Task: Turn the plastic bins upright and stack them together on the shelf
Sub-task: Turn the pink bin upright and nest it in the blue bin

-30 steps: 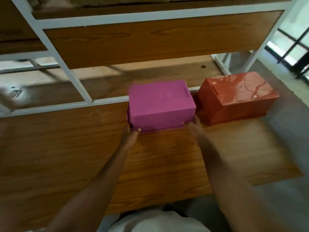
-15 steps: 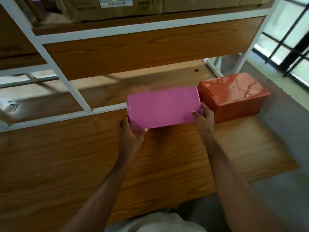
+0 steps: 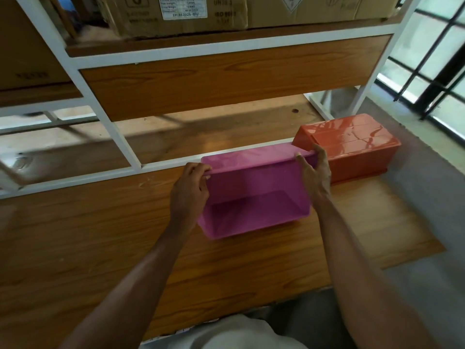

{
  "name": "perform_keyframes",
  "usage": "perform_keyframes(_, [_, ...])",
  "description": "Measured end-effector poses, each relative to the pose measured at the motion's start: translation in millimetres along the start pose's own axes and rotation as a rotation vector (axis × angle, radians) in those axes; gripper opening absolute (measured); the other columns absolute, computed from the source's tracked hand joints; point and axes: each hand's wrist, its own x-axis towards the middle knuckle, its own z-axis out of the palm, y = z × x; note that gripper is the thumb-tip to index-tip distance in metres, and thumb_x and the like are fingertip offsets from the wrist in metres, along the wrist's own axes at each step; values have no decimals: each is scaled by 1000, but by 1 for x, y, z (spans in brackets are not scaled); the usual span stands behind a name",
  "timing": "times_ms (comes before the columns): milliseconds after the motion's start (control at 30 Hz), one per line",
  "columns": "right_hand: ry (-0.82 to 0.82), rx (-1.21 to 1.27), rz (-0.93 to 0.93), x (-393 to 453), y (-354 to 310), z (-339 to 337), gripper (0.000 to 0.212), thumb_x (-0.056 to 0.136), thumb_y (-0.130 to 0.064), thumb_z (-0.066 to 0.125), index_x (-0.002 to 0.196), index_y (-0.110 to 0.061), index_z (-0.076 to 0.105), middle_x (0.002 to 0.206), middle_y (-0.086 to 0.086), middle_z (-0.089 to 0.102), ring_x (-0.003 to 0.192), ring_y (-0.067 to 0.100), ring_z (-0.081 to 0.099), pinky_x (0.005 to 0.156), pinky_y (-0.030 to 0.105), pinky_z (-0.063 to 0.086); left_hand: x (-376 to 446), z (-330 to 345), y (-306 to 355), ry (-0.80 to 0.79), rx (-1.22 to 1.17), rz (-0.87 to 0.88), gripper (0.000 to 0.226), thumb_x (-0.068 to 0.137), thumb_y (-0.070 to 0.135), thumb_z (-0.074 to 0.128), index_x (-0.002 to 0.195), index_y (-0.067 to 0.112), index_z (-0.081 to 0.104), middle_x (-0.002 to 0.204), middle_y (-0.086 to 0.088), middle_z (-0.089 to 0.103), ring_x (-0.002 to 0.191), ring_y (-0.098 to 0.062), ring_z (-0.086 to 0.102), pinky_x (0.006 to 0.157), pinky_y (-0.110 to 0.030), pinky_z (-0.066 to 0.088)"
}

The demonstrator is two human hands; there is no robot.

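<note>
Wood-grain shelf board (image 3: 75, 248) in a white metal rack frame (image 3: 110, 127) carries everything. On it, the pink rectangular plastic bin (image 3: 254, 195) is tipped so its open mouth faces the person, its inside walls and floor in view, its lower edge near or on the board; contact there cannot be told. Left hand (image 3: 188, 195) grips the bin's left end, fingers (image 3: 198, 168) curled over the upper rim. Right hand (image 3: 317, 172) holds the bin's right end, thumb hooked over the rim and fingers wrapped round the outside wall. Just right of the pink bin, touching or nearly touching the right hand, sits the orange rectangular plastic bin (image 3: 352, 144), upside down, its glossy base upward. Above and behind the pink bin, brown cardboard cartons (image 3: 226, 13) fill a higher shelf. Far right of the pink bin stands a dark-barred window (image 3: 432, 59).
</note>
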Motion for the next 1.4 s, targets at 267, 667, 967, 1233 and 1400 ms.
perform_keyframes(267, [-66,-124,90,-25,35,-1,88,90,-67,59,163,-41,19,160,3,47,142,31,50,111,61,47,0,-5,-5,11,-49,-31,27,100,8,61,125,13,72,122,-6,69,110,-18,65,90,-26,48])
perform_keyframes(667, [9,-418,7,-70,65,-15,25,107,-24,55,115,-6,71,100,16,73,89,36,67,70,35,37,-8,10,-24,131,-436,-532,59,97,38,70,148,17,50,147,-6,55,131,-22,54,102,-41,51])
perform_keyframes(967, [-196,-241,304,-88,38,1,18,101,-15,56,97,-6,71,82,16,76,63,31,75,53,43,64,-102,71,9,-5,-1025,-1219,67,92,45,76,147,22,45,134,-5,66,108,-25,68,91,-43,56])
perform_keyframes(1233, [-289,-263,400,-130,36,9,40,105,-48,58,95,-11,72,80,7,76,54,16,71,45,26,52,-78,54,-1,-34,-920,-1054,46,100,18,65,140,35,50,121,-4,71,103,-26,74,85,-50,64])
perform_keyframes(1400, [-9,-560,22,-117,23,-6,43,106,-48,52,84,-17,71,78,0,71,66,12,64,55,25,41,-69,37,-28,-170,-848,-982,50,104,17,58,151,30,48,117,-4,74,99,-25,76,84,-50,64])
